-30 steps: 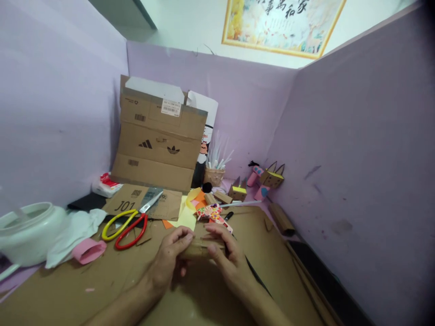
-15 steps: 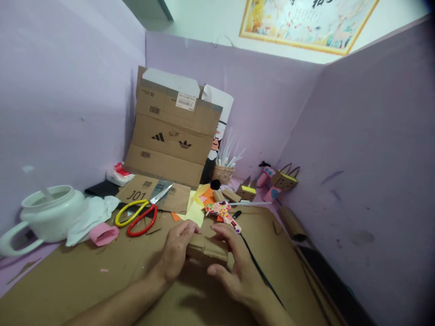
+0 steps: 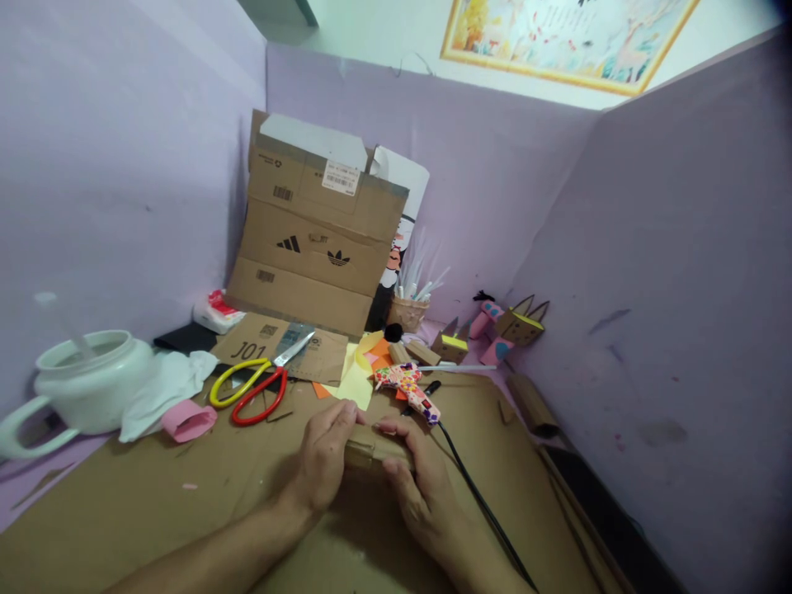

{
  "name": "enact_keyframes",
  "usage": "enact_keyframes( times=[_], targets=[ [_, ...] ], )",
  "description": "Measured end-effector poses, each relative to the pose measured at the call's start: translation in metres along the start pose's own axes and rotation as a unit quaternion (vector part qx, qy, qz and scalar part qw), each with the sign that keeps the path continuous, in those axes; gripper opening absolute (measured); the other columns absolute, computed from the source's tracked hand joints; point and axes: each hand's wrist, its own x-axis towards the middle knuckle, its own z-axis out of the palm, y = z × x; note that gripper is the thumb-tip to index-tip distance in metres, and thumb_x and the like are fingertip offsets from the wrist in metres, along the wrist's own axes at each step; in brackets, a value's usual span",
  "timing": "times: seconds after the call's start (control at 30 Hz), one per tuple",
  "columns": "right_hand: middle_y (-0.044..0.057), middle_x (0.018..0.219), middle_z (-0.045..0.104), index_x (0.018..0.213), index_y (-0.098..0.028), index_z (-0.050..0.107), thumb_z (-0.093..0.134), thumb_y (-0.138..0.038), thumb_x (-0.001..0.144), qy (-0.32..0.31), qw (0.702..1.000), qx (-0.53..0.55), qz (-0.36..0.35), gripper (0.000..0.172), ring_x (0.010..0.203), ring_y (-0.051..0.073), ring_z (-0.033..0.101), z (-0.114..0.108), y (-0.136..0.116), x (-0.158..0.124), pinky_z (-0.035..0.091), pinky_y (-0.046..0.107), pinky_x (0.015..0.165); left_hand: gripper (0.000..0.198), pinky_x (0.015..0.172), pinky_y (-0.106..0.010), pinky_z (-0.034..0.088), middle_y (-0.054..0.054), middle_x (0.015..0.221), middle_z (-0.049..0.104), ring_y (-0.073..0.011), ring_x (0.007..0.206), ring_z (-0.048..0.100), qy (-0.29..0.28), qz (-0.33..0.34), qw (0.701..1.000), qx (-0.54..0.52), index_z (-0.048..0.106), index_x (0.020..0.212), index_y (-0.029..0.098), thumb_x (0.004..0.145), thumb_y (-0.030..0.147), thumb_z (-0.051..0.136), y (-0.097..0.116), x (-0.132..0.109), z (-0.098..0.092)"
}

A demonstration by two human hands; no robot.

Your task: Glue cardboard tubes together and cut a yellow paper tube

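A small brown cardboard box (image 3: 370,450) is held between both hands above the cardboard-covered table. My left hand (image 3: 326,454) grips its left end, with the thumb along the top edge. Around the right end my right hand (image 3: 421,487) is closed, fingers on the far top edge and thumb on the near side. The box's underside and ends are hidden by the palms. Just beyond the right hand lies a flower-patterned hot glue gun (image 3: 405,388) with a clear glue stick in its back. Scissors (image 3: 260,388) with one yellow and one red handle rest beyond my left hand.
A white pot (image 3: 92,384), crumpled tissue (image 3: 164,392) and a pink paper ring (image 3: 189,421) stand at left. A flattened shoebox (image 3: 315,239) leans on the back wall beside a cup of glue sticks (image 3: 408,313). Cardboard animal figures (image 3: 520,326) sit back right. A black cord (image 3: 483,499) runs along the right.
My right hand has closed in on the box; its thumb and fingers, formerly spread apart, now press against it. The left hand keeps its hold. The view has shifted slightly.
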Motion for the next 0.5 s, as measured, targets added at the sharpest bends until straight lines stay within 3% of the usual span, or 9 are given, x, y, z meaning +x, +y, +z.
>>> enact_keyframes(
  times=[0.33,0.5],
  targets=[
    [0.007,0.113,0.063,0.132,-0.024,0.039,0.044,-0.030,0.092,0.004,1.000,0.003,0.011,0.041,0.103,0.018,0.060,0.0005,-0.0005,-0.0012,0.047,0.027,0.090,0.029,0.055,-0.025,0.036,0.000,0.059,0.054,-0.0171,0.060,0.048,0.011,0.043,0.999,0.028,0.057,0.060,0.020,0.079,0.040,0.048,0.0060,-0.0056,-0.0023],
    [0.010,0.120,0.058,0.134,-0.023,0.038,0.046,-0.043,0.089,-0.005,0.998,0.049,0.046,0.050,0.109,0.023,0.056,-0.0003,0.0024,0.0009,0.045,0.034,0.093,0.029,0.039,-0.019,0.028,0.002,0.055,0.051,-0.0115,0.048,0.042,-0.006,-0.071,0.994,-0.087,0.056,0.059,0.018,0.073,0.044,0.055,0.0036,0.0036,0.0009]
  ],
)
